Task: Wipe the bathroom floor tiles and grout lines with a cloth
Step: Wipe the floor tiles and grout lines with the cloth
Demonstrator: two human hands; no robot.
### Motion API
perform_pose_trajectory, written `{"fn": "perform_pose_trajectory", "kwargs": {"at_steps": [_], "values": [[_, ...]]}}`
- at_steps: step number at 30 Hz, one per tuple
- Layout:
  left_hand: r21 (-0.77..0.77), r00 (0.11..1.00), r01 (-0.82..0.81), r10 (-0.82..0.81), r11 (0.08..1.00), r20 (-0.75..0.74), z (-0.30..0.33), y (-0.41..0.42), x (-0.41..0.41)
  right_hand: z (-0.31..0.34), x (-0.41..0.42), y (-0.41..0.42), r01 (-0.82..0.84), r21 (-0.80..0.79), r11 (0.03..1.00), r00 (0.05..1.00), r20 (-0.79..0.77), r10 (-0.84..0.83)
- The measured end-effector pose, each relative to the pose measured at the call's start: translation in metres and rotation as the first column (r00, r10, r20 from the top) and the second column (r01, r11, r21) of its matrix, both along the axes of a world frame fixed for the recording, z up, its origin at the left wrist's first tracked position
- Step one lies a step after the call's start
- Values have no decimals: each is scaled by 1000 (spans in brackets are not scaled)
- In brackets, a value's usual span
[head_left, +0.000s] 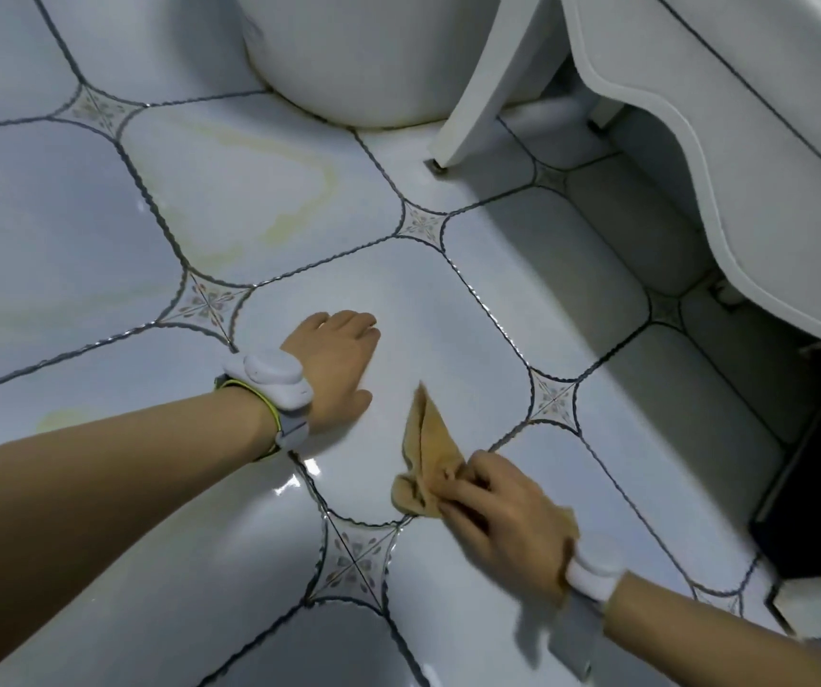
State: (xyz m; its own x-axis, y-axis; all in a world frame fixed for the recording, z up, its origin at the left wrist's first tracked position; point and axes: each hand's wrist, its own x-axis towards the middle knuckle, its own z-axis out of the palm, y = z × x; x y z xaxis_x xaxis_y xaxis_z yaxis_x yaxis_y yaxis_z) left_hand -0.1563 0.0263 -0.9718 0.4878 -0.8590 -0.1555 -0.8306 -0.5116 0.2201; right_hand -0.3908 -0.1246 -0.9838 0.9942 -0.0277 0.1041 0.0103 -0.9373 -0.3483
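Glossy pale floor tiles [413, 309] with dark scalloped grout lines [299, 272] fill the view. An orange-tan cloth [425, 468] is gripped by the curled fingers of the right hand [507, 518] at 5 o'clock and pressed onto the central tile, one corner pointing toward 12 o'clock. The left hand [336, 361], fingers straight, is laid flat on the same tile just beside the cloth. Yellowish stain rings [299, 190] are seen at 11 o'clock, a toilet base [349, 57] at 12 o'clock, and a white cabinet [745, 141] at 2 o'clock.
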Motion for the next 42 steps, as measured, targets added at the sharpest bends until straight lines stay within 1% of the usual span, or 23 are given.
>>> {"fn": "perform_pose_trajectory", "kwargs": {"at_steps": [1, 3, 5, 7, 8, 9, 11, 14, 16, 18, 19, 21, 24, 26, 28, 30, 33, 35, 36, 37, 39, 40, 42], "values": [[26, 1000, 15, -15, 1000, -3, -2, 0, -3, 4, 2, -15, -2, -30, 1000, 1000, -9, 2], [62, 999, 27, -26, 998, -20, -5, -1, -7, 9, 24, -51, 164, -129, 978, 986, -7, -167], [56, 999, 15, -13, 998, -41, -5, -2, -9, 11, 57, -88, 436, -183, 881, 899, 38, -437], [59, 998, 9, -6, 998, -55, -2, -4, -7, 11, 83, -107, 646, -174, 743, 760, 66, -646], [63, 998, 9, -5, 998, -64, -1, -5, -5, 10, 91, -103, 692, -163, 703, 719, 64, -692], [62, 997, 5, 0, 998, -72, 0, -6, -4, 9, 95, -92, 696, -135, 706, 716, 57, -695], [46, 997, -6, 10, 999, -74, 2, -9, 0, 5, 88, -53, 595, -51, 802, 803, 74, -591], [23, 999, -14, 15, 1000, -44, 2, -10, 5, -2, 47, 15, 260, 9, 966, 963, 74, -260], [13, 1000, -2, 2, 1000, -16, 1, -6, 8, -2, 17, 39, 12, 37, 999, 1000, 9, -12], [-1, 1000, 9, -9, 1000, 21, -1, 1, 11, -1, 10, 31, -100, 30, 995, 995, -17, 100], [-3, 1000, 10, -10, 1000, 28, -1, 5, 12, 0, 20, 17, -58, 4, 998, 998, -11, 58], [5, 1000, 3, -3, 1000, 22, -1, 14, 15, -1, 55, -19, 184, -59, 981, 983, 33, -182], [35, 1000, -25, 25, 999, 10, 3, 27, 25, 0, 113, -77, 548, -120, 828, 837, 77, -542], [49, 998, -65, 64, 997, 17, 6, 42, 32, -1, 137, -83, 580, -161, 799, 814, 68, -577], [36, 996, -87, 87, 996, 17, 8, 60, 40, 1, 145, -60, 547, -163, 821, 837, 89, -540], [9, 994, -106, 105, 994, 18, 8, 83, 46, -2, 137, -18, 419, -115, 901, 906, 118, -406], [-31, 996, -90, 90, 995, 15, 7, 99, 42, -3, 89, 38, 78, -7, 997, 996, 47, -78], [-25, 995, -100, 101, 995, 4, 7, 118, 39, -4, 70, 58, -180, 33, 983, 983, -27, 181], [-16, 995, -96, 96, 995, 4, 7, 127, 39, -2, 76, 54, -245, 33, 969, 969, -33, 246], [-1, 995, -95, 95, 995, 2, 8, 140, 38, -1, 93, 49, -223, 10, 975, 974, -29, 223], [-7, 995, -99, 99, 995, 9, 9, 159, 38, 2, 144, 28, 21, -93, 995, 1000, -5, -21], [-2, 995, -104, 104, 995, 7, 9, 169, 36, 1, 173, 14, 178, -137, 975, 984, 16, -177], [30, 995, -100, 100, 995, 11, 7, 183, 31, 2, 222, -4, 454, -166, 875, 890, 40, -454]]}}
